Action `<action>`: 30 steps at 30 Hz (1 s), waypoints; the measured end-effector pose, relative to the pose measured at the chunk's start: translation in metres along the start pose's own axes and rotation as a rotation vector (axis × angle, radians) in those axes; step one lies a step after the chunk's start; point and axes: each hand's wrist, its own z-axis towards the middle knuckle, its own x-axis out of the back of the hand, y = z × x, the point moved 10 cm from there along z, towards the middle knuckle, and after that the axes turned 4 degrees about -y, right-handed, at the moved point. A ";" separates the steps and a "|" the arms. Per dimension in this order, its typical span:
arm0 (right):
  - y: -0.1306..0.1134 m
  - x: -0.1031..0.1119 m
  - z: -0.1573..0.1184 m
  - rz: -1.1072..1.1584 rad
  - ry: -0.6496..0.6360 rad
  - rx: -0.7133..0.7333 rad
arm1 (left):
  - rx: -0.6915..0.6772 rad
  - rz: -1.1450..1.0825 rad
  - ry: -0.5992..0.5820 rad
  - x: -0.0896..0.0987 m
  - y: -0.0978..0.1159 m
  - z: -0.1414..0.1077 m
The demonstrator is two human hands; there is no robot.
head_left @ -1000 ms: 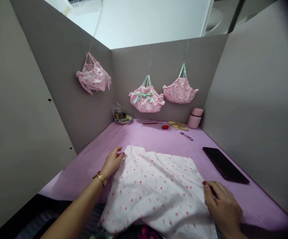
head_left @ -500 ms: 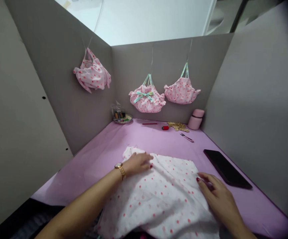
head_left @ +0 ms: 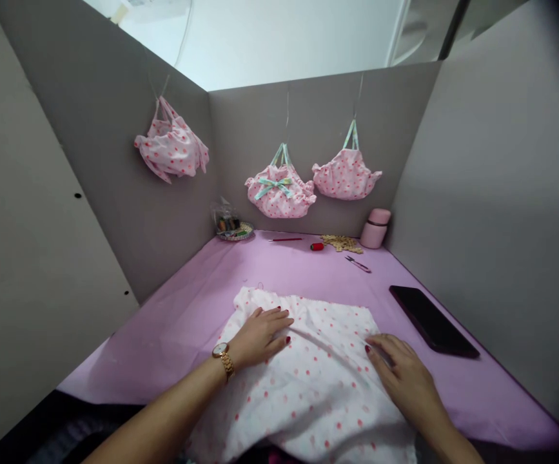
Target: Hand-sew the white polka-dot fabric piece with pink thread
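Note:
White fabric with pink and red dots [head_left: 318, 386] lies spread over the near part of the table and drapes down toward my lap, with soft creases across it. My left hand [head_left: 263, 335], a gold watch [head_left: 224, 356] on its wrist, rests on the upper left part of the fabric, fingers stretched out and apart. At the fabric's right edge is my right hand [head_left: 402, 374], its fingers slightly bent and touching the cloth without gripping it. Near the fabric's far left corner a loose thread curls on the table.
Against the back stand a pink flask [head_left: 374, 229], a pile of small beige pieces [head_left: 342, 243], a red thread spool [head_left: 316, 247], a pencil [head_left: 286, 240] and thread snips [head_left: 358, 264]. A dark phone [head_left: 432, 321] lies right. Dotted garments [head_left: 279, 193] hang on grey partitions [head_left: 260, 116].
My left hand has slid slightly toward me and left on the fabric, its fingers now flatter. The right hand stays at the right edge. The whole view has shifted a little.

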 end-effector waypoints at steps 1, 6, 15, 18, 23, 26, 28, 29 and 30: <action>0.000 0.000 0.000 0.002 0.002 0.001 | 0.007 -0.003 0.000 -0.001 -0.001 0.000; -0.001 0.001 -0.002 0.011 0.019 0.004 | 0.033 -0.018 0.004 -0.004 -0.006 -0.002; 0.000 0.002 0.001 0.000 0.016 -0.009 | 0.109 -0.057 0.167 0.021 -0.024 0.024; -0.001 0.003 0.002 -0.002 0.012 -0.023 | 0.151 -0.016 0.188 0.021 -0.036 0.052; 0.000 0.004 0.001 0.017 -0.024 -0.045 | 0.142 0.077 0.170 0.012 -0.033 0.074; -0.003 0.008 0.005 0.032 -0.020 -0.068 | 0.053 0.129 0.160 0.010 -0.009 0.064; -0.011 0.012 0.013 0.028 0.004 -0.058 | -0.010 0.159 0.131 0.006 0.008 0.052; -0.019 0.014 0.018 0.017 0.016 -0.036 | -0.034 0.171 0.116 0.004 0.014 0.046; -0.029 0.014 0.025 0.001 0.021 -0.003 | -0.049 0.181 0.103 0.001 0.019 0.040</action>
